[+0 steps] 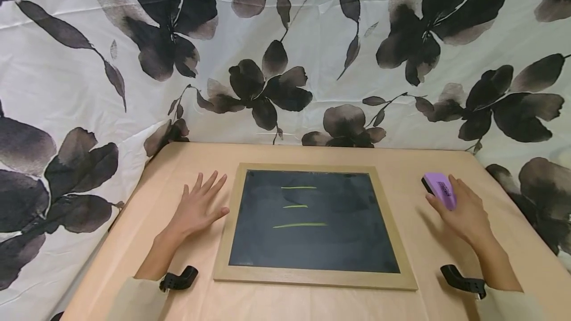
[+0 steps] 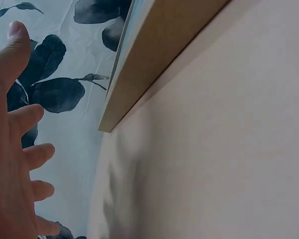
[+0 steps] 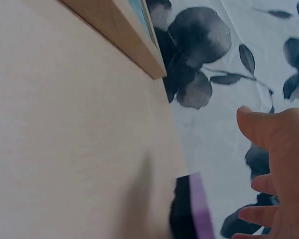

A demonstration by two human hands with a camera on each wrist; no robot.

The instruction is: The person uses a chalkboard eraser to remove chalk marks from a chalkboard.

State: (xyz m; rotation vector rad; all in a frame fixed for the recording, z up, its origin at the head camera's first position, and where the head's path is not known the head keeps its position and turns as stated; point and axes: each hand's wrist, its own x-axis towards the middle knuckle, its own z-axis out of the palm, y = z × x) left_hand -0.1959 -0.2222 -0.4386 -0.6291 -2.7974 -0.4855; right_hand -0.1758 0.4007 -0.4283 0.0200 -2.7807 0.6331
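Note:
A small chalkboard [image 1: 314,246] in a light wooden frame lies flat on the table, with three yellow-green chalk lines [image 1: 300,225] across it. Left of its frame my left hand [image 1: 196,209] is spread, fingers straight and holding nothing; the left wrist view shows it raised off the tabletop. A purple eraser [image 1: 439,189] with a black felt side stands to the right of the board. My right hand [image 1: 468,212] hovers by it, thumb and fingers apart. In the right wrist view a gap shows between the eraser [image 3: 202,206] and the fingers.
The pale wooden table [image 1: 321,303] ends at a back edge against a white cloth [image 1: 339,78] with dark flower prints. Black wrist cameras [image 1: 180,279] sit at both sleeve cuffs. The board's wooden frame [image 2: 139,59] rises slightly above the tabletop.

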